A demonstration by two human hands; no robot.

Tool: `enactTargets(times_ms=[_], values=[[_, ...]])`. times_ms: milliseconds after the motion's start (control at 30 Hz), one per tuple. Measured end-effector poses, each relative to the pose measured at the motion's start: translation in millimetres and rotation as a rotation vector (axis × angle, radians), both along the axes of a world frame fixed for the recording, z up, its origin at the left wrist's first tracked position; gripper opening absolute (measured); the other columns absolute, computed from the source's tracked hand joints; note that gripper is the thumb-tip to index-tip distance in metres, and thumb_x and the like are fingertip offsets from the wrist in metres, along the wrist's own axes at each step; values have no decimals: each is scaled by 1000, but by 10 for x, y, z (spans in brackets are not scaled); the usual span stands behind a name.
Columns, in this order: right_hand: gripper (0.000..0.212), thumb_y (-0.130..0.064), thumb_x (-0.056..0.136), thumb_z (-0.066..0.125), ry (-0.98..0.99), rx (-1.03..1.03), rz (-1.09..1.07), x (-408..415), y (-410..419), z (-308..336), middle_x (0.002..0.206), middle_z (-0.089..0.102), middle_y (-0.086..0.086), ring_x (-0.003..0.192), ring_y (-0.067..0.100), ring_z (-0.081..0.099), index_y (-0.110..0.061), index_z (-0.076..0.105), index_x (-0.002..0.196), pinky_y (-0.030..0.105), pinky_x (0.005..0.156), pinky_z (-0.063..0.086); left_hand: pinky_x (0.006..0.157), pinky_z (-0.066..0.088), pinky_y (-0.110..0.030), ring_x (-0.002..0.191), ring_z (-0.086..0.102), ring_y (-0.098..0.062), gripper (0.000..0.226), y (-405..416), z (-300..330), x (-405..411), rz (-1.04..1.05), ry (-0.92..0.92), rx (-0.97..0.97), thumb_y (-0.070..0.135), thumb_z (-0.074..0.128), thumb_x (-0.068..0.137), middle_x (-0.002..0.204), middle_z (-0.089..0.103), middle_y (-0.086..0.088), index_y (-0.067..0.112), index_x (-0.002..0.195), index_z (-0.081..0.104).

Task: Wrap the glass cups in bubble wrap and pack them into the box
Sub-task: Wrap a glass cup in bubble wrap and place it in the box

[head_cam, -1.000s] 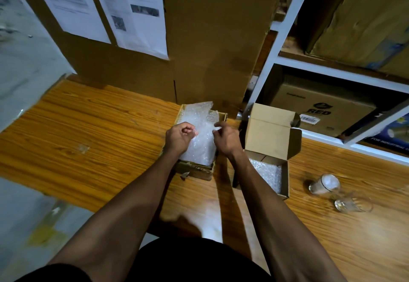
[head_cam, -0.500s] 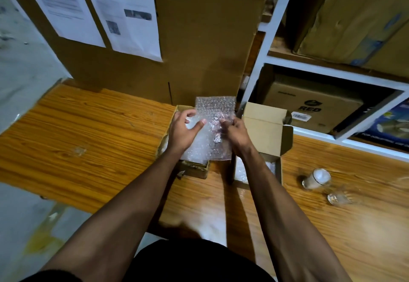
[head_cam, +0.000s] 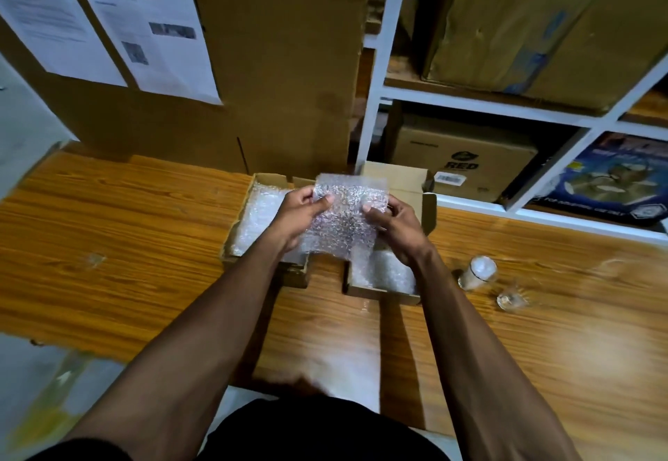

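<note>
Bubble wrap sheet (head_cam: 343,218) | both hands pinch it: left (head_cam: 302,216), right (head_cam: 392,227)

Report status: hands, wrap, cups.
Left hand and right hand both pinch the bubble wrap sheet, held up above the boxes. Two glass cups unwrapped on the table, right. Nothing in the way.

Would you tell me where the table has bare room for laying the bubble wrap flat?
Bare wood lies left of the open tray and in front of both boxes. Right of the small box it is crowded by two glass cups.
</note>
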State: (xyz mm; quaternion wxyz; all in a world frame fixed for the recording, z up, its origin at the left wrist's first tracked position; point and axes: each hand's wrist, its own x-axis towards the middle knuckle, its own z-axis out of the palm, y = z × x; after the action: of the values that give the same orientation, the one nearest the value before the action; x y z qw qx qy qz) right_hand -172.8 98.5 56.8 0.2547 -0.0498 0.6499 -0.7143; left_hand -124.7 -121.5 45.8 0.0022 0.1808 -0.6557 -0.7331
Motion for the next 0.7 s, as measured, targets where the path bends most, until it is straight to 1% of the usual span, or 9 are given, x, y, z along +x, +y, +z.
enactTargets(times_ms=[100, 167, 233, 333, 400, 500, 533, 633, 700], values=[[30, -8, 88, 82, 21, 67, -75, -27, 146, -54, 111, 76, 21, 99, 32, 74, -3, 71, 115, 58, 91, 60, 94, 58, -28, 118, 71, -18, 34, 148, 53, -14, -73, -6, 22, 13, 77, 95, 129, 74, -6, 18, 126, 65], [25, -2, 88, 80, -3, 31, -102, -37, 262, -58, 107, 78, 17, 96, 30, 75, -4, 71, 112, 50, 85, 61, 87, 61, -27, 115, 73, -16, 51, 228, 80, -12, -138, -22, 3, 11, 80, 92, 129, 73, -2, 17, 138, 61], [32, 2, 89, 77, -25, 5, -77, -30, 370, -9, 113, 77, 16, 103, 34, 74, -3, 68, 120, 48, 86, 60, 83, 60, -27, 113, 73, -18, 55, 298, 93, -16, -164, -25, -49, 10, 81, 91, 127, 74, -2, 18, 142, 61], [41, 2, 92, 73, -15, -6, -13, -53, 542, 10, 123, 75, 14, 114, 34, 72, -6, 62, 131, 48, 91, 60, 88, 61, -29, 115, 72, -21, 44, 382, 97, -37, -119, -1, -45, 6, 79, 92, 123, 76, -3, 17, 133, 66], [42, 4, 93, 69, 1, -27, -9, -59, 610, 39, 123, 75, 8, 112, 29, 73, -12, 62, 132, 41, 86, 62, 93, 59, -30, 117, 71, -19, 38, 431, 124, -44, -107, 19, -40, 4, 77, 92, 122, 76, -1, 23, 124, 68], [45, 2, 94, 69, 5, -34, -20, -83, 681, 47, 123, 73, 7, 97, 22, 74, -14, 60, 134, 31, 70, 61, 102, 55, -34, 120, 67, -19, 36, 527, 181, -40, -89, 40, -14, 1, 74, 94, 123, 73, 0, 30, 116, 70], [52, -1, 92, 73, 8, -27, -19, -87, 698, 53, 127, 71, 8, 97, 22, 74, -14, 57, 139, 33, 72, 61, 107, 53, -36, 121, 66, -19, 36, 547, 188, -42, -79, 38, -9, 0, 73, 95, 124, 72, 0, 30, 115, 70], [100, -25, 74, 94, -25, -41, -66, -107, 765, 62, 146, 59, 12, 121, 29, 69, -24, 39, 157, 57, 102, 55, 113, 48, -40, 129, 63, -20, 34, 550, 190, -63, -123, 41, -56, 4, 71, 97, 132, 70, -5, 24, 123, 71], [107, -39, 69, 96, -20, -81, -137, -118, 801, 114, 150, 54, 12, 127, 31, 64, -26, 37, 157, 58, 107, 51, 110, 50, -39, 127, 66, -19, 36, 547, 231, -60, -168, 28, -79, 5, 70, 98, 132, 72, -6, 21, 130, 68]])
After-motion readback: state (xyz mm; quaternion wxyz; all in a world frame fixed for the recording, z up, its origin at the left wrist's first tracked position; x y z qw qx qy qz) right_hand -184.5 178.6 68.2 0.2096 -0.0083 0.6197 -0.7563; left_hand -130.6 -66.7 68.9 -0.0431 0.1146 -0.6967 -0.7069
